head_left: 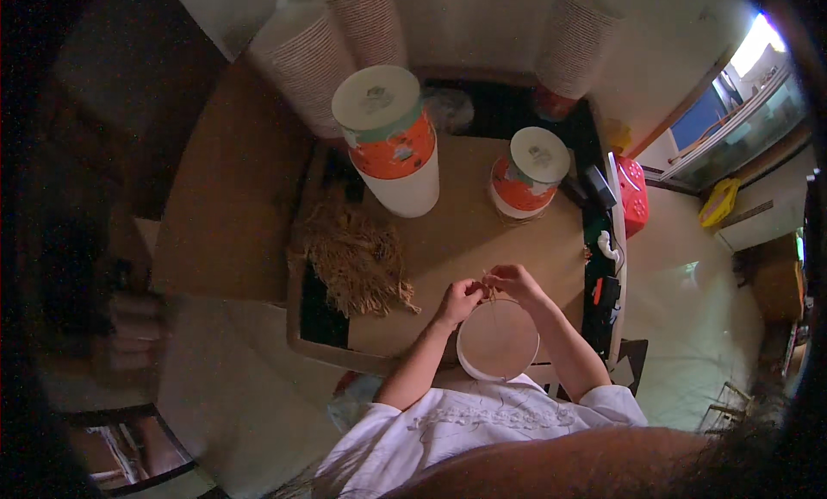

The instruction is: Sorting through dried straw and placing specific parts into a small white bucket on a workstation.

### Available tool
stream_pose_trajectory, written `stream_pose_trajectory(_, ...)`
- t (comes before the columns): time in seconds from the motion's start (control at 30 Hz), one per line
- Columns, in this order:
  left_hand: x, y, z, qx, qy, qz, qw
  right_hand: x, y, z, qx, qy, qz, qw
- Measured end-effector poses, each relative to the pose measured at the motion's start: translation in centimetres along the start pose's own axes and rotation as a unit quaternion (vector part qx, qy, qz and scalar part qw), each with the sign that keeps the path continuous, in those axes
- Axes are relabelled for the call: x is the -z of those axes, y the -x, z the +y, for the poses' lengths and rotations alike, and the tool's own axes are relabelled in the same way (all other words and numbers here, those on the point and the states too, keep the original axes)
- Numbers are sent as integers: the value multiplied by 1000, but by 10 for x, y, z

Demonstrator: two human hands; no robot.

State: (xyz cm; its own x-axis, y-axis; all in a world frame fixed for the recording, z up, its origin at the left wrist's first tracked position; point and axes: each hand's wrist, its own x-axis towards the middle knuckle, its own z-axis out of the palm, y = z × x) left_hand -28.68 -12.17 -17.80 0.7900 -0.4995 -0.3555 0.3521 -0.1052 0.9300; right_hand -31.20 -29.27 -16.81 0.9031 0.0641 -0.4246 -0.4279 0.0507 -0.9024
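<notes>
My left hand [461, 302] and my right hand [514, 282] meet at the far rim of a white round paper tub [463, 352]. Both are closed, with fingertips pinching a thin tan twine [492, 308] between them. The tub stands at the table's near edge, close to my body and between my forearms; its round top faces up. To the left of my hands lies a loose heap of brown twine strands [357, 253]. The fingertips are too small to show exactly how the strand runs between them.
Beyond the heap stands a tall stack of tubs [392, 159] in white, orange and green; a shorter stack [524, 184] is farther right. Tall stacks of nested cups [301, 59] line the back. Cardboard [457, 206] covers the table, and a red perforated basket [633, 193] sits past its right edge.
</notes>
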Motion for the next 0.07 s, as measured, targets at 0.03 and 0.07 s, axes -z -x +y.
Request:
stream_pose_trajectory(0.03, 0, 0, 1, 20, 20, -6, 1000, 2, -1, 6, 11, 19, -10, 1000)
stream_pose_trajectory(0.07, 0, -1, 2, 20, 19, -6, 1000, 2, -3, 11, 21, 38, -20, 999)
